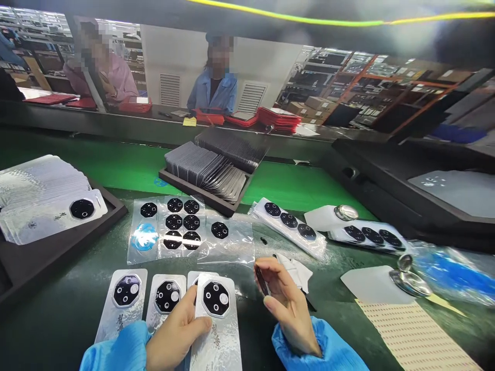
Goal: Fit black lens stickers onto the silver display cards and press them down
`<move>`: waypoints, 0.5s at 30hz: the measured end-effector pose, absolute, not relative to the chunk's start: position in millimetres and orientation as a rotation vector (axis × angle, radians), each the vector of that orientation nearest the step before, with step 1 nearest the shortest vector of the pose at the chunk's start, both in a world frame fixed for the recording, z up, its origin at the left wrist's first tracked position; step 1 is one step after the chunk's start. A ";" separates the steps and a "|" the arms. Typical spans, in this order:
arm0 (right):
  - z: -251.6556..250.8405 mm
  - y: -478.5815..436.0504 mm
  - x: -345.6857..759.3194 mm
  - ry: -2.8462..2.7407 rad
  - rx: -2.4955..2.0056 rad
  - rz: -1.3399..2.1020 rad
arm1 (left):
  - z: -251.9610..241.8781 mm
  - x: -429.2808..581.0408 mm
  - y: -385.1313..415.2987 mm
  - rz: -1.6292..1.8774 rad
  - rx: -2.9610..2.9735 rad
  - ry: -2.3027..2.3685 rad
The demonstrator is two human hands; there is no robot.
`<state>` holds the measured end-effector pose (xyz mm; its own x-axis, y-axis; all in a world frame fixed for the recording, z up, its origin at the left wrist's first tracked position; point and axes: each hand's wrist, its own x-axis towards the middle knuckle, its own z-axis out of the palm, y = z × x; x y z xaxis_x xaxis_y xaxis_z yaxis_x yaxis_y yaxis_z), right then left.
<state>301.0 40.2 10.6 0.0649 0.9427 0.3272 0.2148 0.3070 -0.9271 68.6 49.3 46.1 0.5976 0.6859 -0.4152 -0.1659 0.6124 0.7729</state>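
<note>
My left hand (180, 327) is closed on a silver phone back panel (220, 335), thumb on its face below a black octagonal camera plate (215, 296). Behind it, another silver panel (192, 280) is mostly hidden. Two more panels, a left one (110, 323) and a middle one (155, 318), lie beside my left hand, each with a black octagon. My right hand (288, 304) pinches a thin dark piece (262, 281), seen nearly edge-on; its face does not show. Beyond the hands, clear plastic sheets (232, 252) carry several black octagonal plates (191, 222).
A dark tray (112, 206) of silver panels stands left; a tray (232, 210) of dark plates stands behind. On the right are plastic-wrapped octagon strips (288, 220), metal dispensers (412, 283), a label sheet (421, 335) and a blue bag (452, 273). Two people (212, 93) sit beyond.
</note>
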 end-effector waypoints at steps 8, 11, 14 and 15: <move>8.6 44.4 305.7 -1.395 -1.315 0.795 | 44.0 68.4 49.1 0.559 0.718 0.807; 11.7 44.8 304.9 -1.436 -1.334 0.766 | 43.3 67.9 48.2 0.543 0.721 0.842; 15.7 44.9 304.3 -1.476 -1.343 0.739 | 44.8 67.4 47.6 0.530 0.732 0.874; 16.9 44.9 304.2 -1.482 -1.348 0.732 | 45.6 67.4 47.5 0.519 0.736 0.895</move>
